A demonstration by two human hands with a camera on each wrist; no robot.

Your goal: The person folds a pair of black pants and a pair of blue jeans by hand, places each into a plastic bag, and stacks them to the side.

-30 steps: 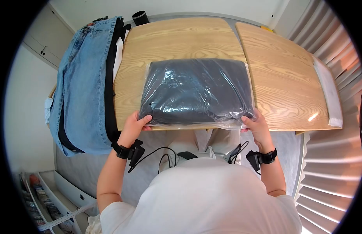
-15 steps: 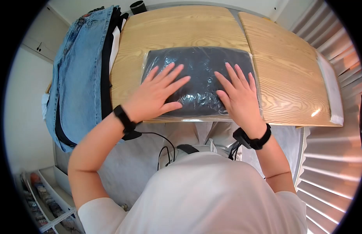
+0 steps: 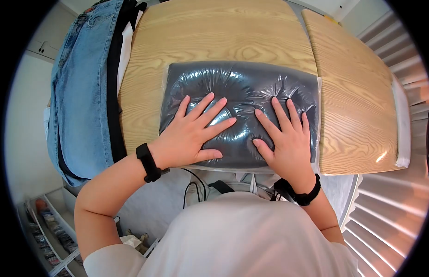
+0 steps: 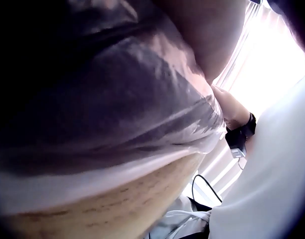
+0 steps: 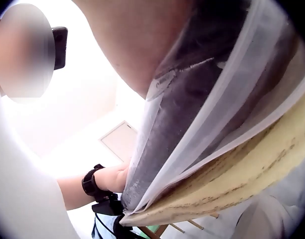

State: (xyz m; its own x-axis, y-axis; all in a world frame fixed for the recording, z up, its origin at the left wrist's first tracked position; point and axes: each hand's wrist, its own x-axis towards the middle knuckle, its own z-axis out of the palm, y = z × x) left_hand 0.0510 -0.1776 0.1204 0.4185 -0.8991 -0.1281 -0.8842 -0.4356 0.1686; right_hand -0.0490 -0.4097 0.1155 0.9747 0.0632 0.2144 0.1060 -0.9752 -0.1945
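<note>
A dark folded garment in a clear plastic bag (image 3: 242,87) lies flat along the near edge of the wooden table (image 3: 214,32). My left hand (image 3: 189,134) presses on its left half, fingers straight and spread. On the right half my right hand (image 3: 288,143) presses the same way, with its thumb pointing inward. Plastic creases fan out around the fingertips of both hands. In the left wrist view the near side of the bag (image 4: 117,99) fills much of the picture, with the table edge under it. The right wrist view shows the bag's clear edge (image 5: 212,109) hanging loose over the wood.
Blue jeans (image 3: 80,92) lie over dark and white clothes left of the table. A second wooden table (image 3: 357,92) adjoins on the right, with a white flat pack (image 3: 401,122) at its far side. Pleated curtains (image 3: 385,217) hang at right; a divided bin (image 3: 53,231) stands lower left.
Both hands let go of the bag's near corners, moved onto its top and spread flat, now pressing into it. The bag looks flatter and more creased, and the head view has shifted.
</note>
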